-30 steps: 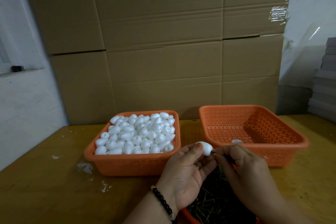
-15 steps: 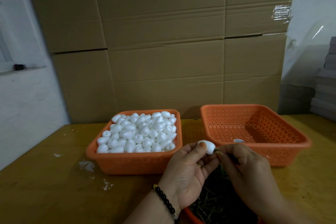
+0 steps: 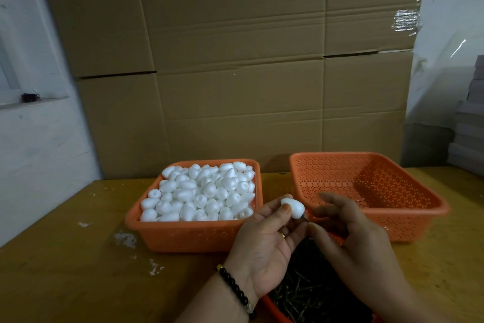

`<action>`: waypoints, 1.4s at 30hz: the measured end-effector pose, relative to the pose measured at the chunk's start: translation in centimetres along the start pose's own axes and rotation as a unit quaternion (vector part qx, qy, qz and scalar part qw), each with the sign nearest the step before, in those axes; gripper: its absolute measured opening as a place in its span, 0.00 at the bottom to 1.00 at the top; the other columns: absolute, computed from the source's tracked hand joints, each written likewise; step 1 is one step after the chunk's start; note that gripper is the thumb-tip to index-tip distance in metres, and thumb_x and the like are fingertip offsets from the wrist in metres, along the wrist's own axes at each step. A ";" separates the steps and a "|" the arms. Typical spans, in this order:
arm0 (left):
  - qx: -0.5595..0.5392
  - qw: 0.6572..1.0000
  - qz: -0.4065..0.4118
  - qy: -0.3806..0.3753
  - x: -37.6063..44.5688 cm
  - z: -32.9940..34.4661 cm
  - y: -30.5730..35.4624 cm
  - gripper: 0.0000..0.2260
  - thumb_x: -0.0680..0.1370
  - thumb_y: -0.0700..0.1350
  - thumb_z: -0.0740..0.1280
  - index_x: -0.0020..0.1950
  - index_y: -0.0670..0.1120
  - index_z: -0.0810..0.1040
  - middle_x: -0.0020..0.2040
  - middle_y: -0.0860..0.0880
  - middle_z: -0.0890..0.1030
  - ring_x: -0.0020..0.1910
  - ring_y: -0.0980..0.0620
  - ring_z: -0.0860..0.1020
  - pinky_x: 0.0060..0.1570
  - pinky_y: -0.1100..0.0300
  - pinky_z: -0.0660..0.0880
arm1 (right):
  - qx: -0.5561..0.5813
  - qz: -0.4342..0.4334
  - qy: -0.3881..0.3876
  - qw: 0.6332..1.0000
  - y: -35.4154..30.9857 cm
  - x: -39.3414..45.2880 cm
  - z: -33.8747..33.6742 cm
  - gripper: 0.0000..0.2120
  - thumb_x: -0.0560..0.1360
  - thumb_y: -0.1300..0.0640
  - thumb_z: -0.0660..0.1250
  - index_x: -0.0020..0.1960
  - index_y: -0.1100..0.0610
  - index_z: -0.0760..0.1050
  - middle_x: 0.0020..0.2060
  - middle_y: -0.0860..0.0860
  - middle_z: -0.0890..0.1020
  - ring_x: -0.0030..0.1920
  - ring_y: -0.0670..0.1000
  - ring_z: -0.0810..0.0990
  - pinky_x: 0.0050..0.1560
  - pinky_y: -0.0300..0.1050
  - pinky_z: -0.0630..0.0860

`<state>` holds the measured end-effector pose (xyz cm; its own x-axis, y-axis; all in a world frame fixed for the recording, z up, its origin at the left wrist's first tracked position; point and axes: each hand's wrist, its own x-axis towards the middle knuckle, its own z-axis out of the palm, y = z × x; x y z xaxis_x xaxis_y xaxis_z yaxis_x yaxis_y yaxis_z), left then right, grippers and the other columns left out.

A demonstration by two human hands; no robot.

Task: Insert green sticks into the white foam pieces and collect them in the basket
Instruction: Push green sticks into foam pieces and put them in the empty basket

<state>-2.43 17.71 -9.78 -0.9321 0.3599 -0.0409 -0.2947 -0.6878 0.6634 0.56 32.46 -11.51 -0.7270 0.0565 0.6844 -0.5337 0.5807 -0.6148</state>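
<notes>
Beside the near-empty basket (image 3: 366, 191), left hand (image 3: 264, 244) pinching one foam piece (image 3: 293, 208) — stick (image 3: 305, 218) barely in, right hand (image 3: 348, 233) loose — heaped foam (image 3: 199, 191) untouched.

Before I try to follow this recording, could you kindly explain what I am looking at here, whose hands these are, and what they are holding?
There is no machine: a person works with bare hands, and the one picture comes from a camera worn on their head, looking forward and down.

The left hand, with a dark bead bracelet on its wrist, holds a white foam piece between thumb and fingers. The right hand is at the piece's lower end, where a short bit of stick shows; its grip is blurred.

On the wooden table stand two orange baskets: the left basket heaped with foam pieces, the right basket nearly empty. Nearest the person, a third container holds dark green sticks. Cardboard boxes stand behind.
</notes>
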 end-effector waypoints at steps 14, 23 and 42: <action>0.036 0.999 0.001 0.005 -0.1 0.0 -0.3 0.07 0.77 0.35 0.64 0.54 0.41 0.77 0.45 0.42 0.83 0.42 0.50 0.81 0.42 0.56 0.81 | -0.084 -0.078 0.017 0.993 0.1 0.2 0.1 0.13 0.62 0.71 0.78 0.43 0.59 0.82 0.37 0.46 0.82 0.42 0.42 0.79 0.42 0.29 0.75; 0.062 0.998 0.009 0.003 0.0 -0.2 -0.6 0.09 0.74 0.36 0.66 0.54 0.40 0.77 0.44 0.42 0.82 0.41 0.51 0.80 0.42 0.58 0.80 | -0.077 -0.070 0.041 0.994 0.2 0.1 0.2 0.14 0.61 0.71 0.78 0.39 0.57 0.78 0.34 0.43 0.80 0.40 0.40 0.79 0.38 0.32 0.75; 0.074 0.997 0.003 0.016 0.0 -0.2 -1.2 0.11 0.74 0.37 0.67 0.57 0.39 0.76 0.45 0.42 0.83 0.45 0.49 0.80 0.42 0.58 0.80 | -0.068 -0.067 0.007 0.995 0.3 0.4 -0.1 0.18 0.65 0.70 0.76 0.39 0.50 0.73 0.34 0.40 0.79 0.38 0.40 0.79 0.35 0.35 0.74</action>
<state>-2.13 18.44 -10.71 -0.9407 0.3340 -0.0590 -0.2570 -0.5886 0.7665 0.15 32.77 -11.42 -0.6463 -0.0190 0.7629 -0.5619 0.6883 -0.4588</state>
